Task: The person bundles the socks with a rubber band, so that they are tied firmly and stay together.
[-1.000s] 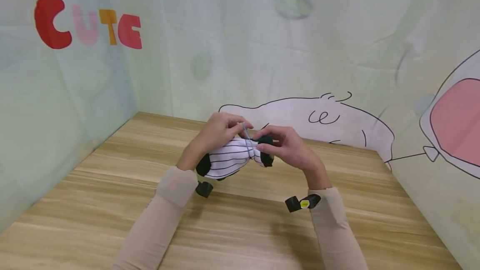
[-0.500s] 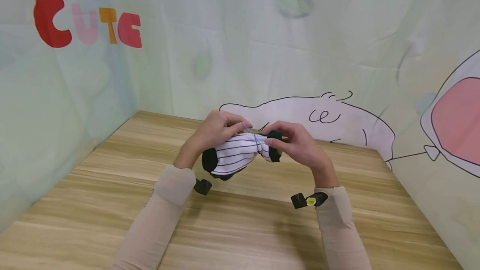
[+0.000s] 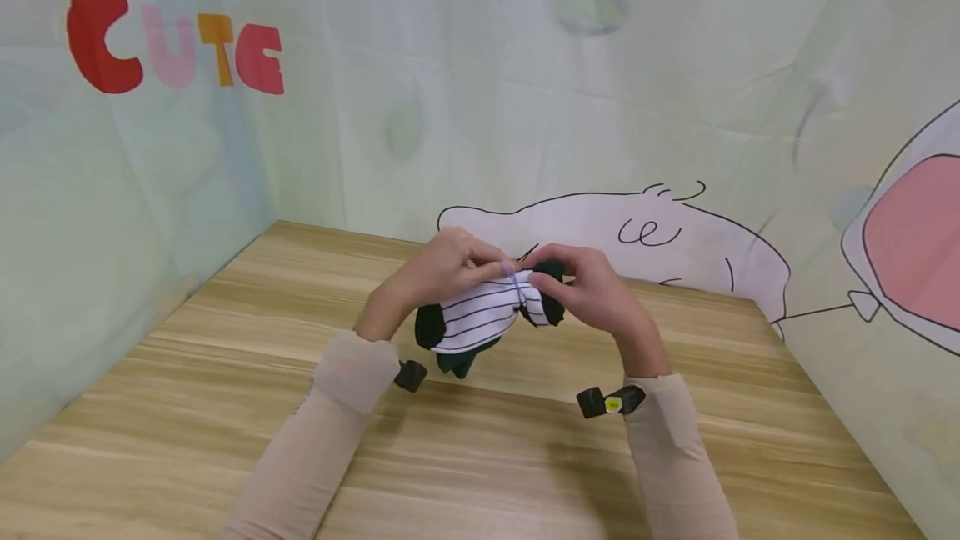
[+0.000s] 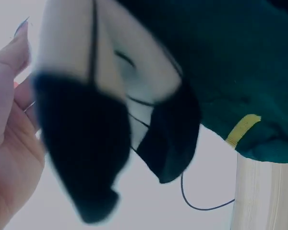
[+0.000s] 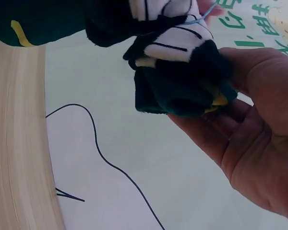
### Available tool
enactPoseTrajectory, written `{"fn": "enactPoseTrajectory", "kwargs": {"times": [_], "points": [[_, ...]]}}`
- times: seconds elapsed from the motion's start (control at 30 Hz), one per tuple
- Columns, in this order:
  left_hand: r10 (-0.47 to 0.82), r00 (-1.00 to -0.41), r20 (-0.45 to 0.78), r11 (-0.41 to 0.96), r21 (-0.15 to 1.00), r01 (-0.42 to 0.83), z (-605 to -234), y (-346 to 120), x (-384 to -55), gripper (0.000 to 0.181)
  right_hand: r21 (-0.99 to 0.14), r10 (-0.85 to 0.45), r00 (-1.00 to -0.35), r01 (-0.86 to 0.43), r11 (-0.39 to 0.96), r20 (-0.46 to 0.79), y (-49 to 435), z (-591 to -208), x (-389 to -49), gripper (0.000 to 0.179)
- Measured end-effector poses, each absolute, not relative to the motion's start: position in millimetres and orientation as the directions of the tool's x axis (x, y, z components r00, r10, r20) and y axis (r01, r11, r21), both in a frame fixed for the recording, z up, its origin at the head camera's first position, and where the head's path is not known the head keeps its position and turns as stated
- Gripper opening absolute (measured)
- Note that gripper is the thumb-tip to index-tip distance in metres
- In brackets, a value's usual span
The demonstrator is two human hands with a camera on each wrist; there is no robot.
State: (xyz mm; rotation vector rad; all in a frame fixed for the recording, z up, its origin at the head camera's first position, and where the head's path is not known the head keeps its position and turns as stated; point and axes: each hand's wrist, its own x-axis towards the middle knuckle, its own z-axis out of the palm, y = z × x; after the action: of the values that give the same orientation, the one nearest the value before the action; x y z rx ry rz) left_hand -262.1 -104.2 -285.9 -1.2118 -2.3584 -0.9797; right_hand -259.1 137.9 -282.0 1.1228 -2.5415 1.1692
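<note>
A bundle of sock-like cloth, white with thin black stripes and dark ends, hangs above the table. A thin blue band circles its narrowed waist near the right end. My left hand pinches this band at the top, its fingertips close over the cloth. The bundle's short right end is gripped between thumb and fingers of my right hand. Below the stripes hangs a dark green part; the left wrist view shows a yellow stripe on it. In the right wrist view the blue band crosses the gathered waist.
The wood-grain table lies under both hands. A pale printed cloth backdrop rises at its back and sides, with coloured letters on the left. Small black wrist cameras sit on both cuffs.
My left hand has lowered toward the waist, and the blue band it drew up now lies nearer the cloth. The bundle has shifted right, and its dark green part hangs lower.
</note>
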Motion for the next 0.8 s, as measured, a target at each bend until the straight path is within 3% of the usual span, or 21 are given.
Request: {"fn": "enactPoseTrajectory", "kwargs": {"times": [0.13, 0.23, 0.53, 0.8], "points": [[0.603, -0.584, 0.544, 0.391, 0.437, 0.810, -286.2, -100.7, -261.6, 0.018, -0.578, -0.520, -0.756, -0.646, 0.499, 0.398, 133.7, -283.8, -260.6, 0.012], [0.595, -0.610, 0.523, 0.395, 0.471, 0.789, -287.6, -99.7, -261.5, 0.019, -0.575, -0.499, -0.774, -0.628, 0.525, 0.390, 132.0, -284.5, -261.2, 0.012], [0.526, -0.721, 0.451, 0.461, 0.561, 0.687, -287.3, -103.4, -262.0, 0.019, -0.600, -0.546, -0.704, -0.695, 0.397, 0.454, 135.3, -284.0, -259.3, 0.013], [0.564, -0.734, 0.379, 0.444, 0.610, 0.656, -286.8, -108.2, -260.7, 0.018, -0.627, -0.562, -0.690, -0.697, 0.348, 0.456, 136.0, -281.9, -256.2, 0.013]]}}
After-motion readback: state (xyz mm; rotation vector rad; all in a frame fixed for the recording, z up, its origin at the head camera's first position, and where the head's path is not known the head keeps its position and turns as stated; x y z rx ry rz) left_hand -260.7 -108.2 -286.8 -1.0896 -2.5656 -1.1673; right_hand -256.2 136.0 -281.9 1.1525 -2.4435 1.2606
